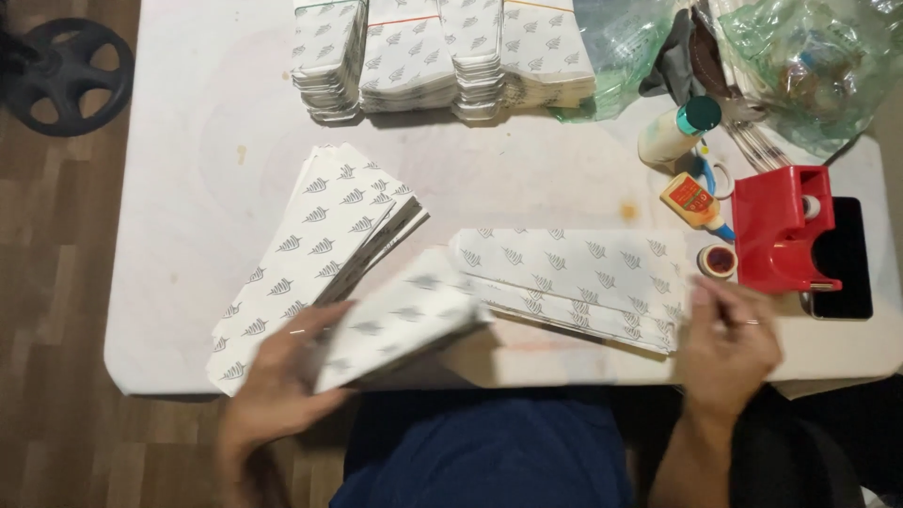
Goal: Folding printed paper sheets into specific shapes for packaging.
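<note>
My left hand (282, 376) grips the near end of a white paper bag with a grey leaf print (404, 315), blurred and angled over the table's front edge. Beside it lies a fanned stack of the same bags (315, 245). A second flat pile of bags (583, 282) sits in front of me. My right hand (729, 339) rests at that pile's right end, fingers curled, a ring on one finger; whether it pinches a bag's edge I cannot tell.
Bundled stacks of bags (442, 56) line the far edge of the white table (207, 141). At right stand a red tape dispenser (781, 230), a black phone (847, 259), a small glue bottle (696, 202), a white bottle with teal cap (677, 132), a tape roll (718, 261) and plastic bags (809, 56). A weight plate (66, 75) lies on the floor.
</note>
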